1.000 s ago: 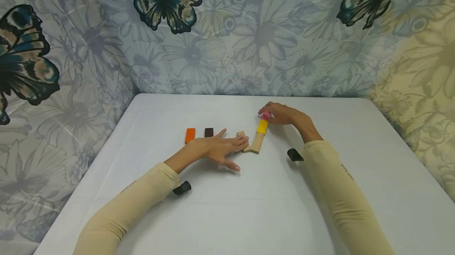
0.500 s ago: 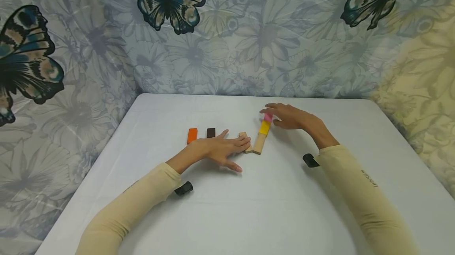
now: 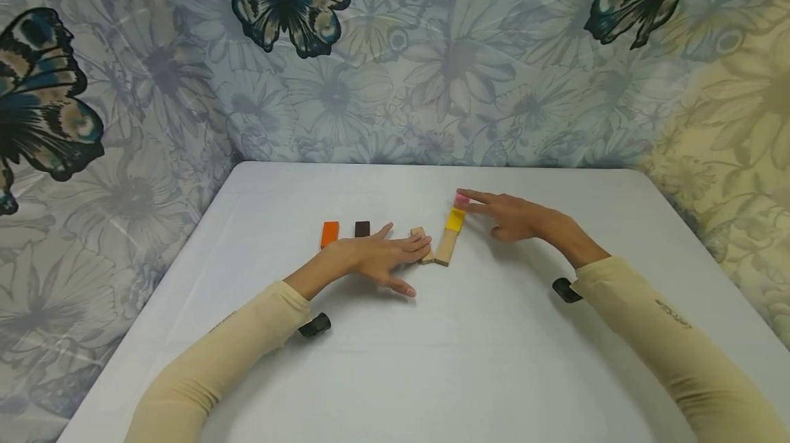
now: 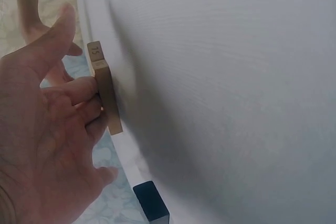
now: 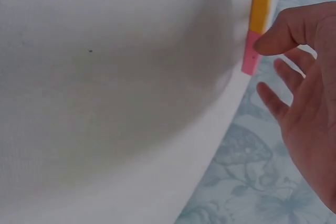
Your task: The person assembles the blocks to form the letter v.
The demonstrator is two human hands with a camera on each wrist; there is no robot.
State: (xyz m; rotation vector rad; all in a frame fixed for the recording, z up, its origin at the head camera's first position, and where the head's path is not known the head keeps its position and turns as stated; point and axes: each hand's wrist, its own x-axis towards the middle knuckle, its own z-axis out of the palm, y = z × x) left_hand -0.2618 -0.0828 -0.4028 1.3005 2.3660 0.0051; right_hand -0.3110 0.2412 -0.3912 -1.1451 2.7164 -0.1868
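Several wooden blocks lie end to end in a slanted row in the head view: a plain one point(image 3: 446, 247) nearest, a yellow block point(image 3: 455, 219), then a pink block point(image 3: 461, 201) at the far end. Two extended fingers of my right hand point(image 3: 518, 217) reach over the pink block from the right, the other fingers bent below. To the left of the row, my left hand point(image 3: 382, 258) spreads out flat, its fingertips on another plain block point(image 4: 109, 100), which they partly cover in the head view. That block's near end meets the row's near end at an angle.
An orange block point(image 3: 330, 232) and a dark brown block point(image 3: 362, 229) lie left of the row, behind the left wrist. All of it rests on a white-covered table point(image 3: 432, 374), with a butterfly-patterned cloth point(image 3: 395, 86) beyond its far edge.
My right hand has loosened from its grip round the pink block and drawn back to the right, two fingers now stretched toward it. The left hand and blocks look unchanged.
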